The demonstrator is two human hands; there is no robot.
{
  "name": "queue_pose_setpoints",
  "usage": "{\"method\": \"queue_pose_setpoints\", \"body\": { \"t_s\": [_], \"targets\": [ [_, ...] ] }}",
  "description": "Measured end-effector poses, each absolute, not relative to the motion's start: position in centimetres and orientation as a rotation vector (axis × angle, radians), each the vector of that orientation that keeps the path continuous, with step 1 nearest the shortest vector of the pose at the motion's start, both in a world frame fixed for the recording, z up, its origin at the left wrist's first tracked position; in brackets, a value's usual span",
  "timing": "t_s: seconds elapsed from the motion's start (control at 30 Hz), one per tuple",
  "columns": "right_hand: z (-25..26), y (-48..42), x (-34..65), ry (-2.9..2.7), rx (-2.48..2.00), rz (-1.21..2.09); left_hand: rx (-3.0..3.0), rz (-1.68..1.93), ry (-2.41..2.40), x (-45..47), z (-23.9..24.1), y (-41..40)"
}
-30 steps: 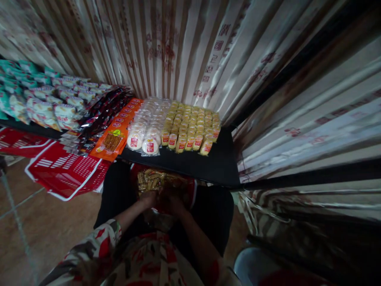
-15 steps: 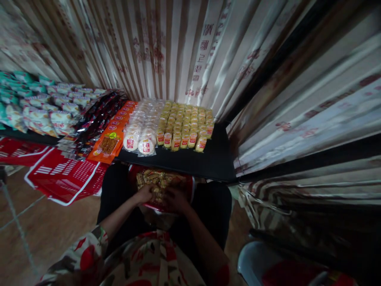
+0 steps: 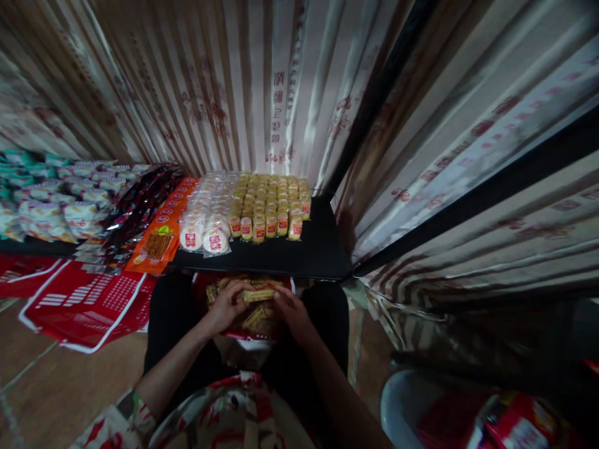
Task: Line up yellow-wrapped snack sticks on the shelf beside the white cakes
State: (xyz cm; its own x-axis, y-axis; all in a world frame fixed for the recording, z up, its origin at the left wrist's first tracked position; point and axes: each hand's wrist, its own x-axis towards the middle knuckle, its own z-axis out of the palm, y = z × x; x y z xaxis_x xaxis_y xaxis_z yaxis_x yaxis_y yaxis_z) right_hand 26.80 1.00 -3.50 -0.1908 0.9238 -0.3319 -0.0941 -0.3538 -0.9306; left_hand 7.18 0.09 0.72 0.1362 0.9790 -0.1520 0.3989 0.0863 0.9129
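Between my two hands is a slim yellow wrapped snack packet (image 3: 258, 295), held level by its ends. My left hand (image 3: 228, 307) pinches its left end, and my right hand (image 3: 291, 312) has its fingers on the right end. Just beneath, a red container (image 3: 198, 288) sits between my knees, partly under the shelf edge. Loose packets (image 3: 256, 318) of the same yellowish kind fill it. The print on the held packet is too dim to read.
A black shelf (image 3: 322, 249) carries rows of yellow snack packs (image 3: 269, 209), round white crackers (image 3: 203, 212), an orange bag (image 3: 161, 231), dark packets (image 3: 138, 212) and white packets (image 3: 60, 202). Red baskets (image 3: 88, 299) stand at left, a pale tub (image 3: 393, 405) at lower right. Striped curtains (image 3: 253, 81) hang behind.
My hands were down among the loose packets; now they are raised slightly with one packet held between them. The view has shifted, so the shelf appears lower and further left.
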Motion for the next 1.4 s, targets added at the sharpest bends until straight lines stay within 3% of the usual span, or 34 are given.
{"method": "queue_pose_setpoints", "body": {
  "t_s": [0.1, 0.33, 0.63, 0.9, 1.13, 1.4],
  "targets": [
    [-2.1, 0.9, 27.6, -0.928, -1.163, 1.782, 1.605, 0.867, 1.362, 7.8, 1.3, 0.3],
    [-0.4, 1.7, 28.3, -0.913, -1.168, 1.659, 1.704, 0.855, 1.29, 9.1, 3.4, 1.2],
    [0.3, 3.2, 30.6, -1.338, -1.116, 1.473, 1.792, 0.73, 1.028, 10.5, 5.5, 4.3],
    [3.3, 4.5, 32.5, -1.423, -0.929, 1.619, 1.825, 0.686, 0.942, 13.4, 7.9, 7.8],
    [0.9, 8.6, 33.4, -0.983, -1.189, 1.267, 1.547, 1.098, 1.331, 18.0, 6.0, 9.8],
    [-1.1, 16.5, 34.7, -1.037, -1.332, 0.889, 1.404, 1.098, 1.284, 24.4, 2.6, 12.4]
  ]
}}
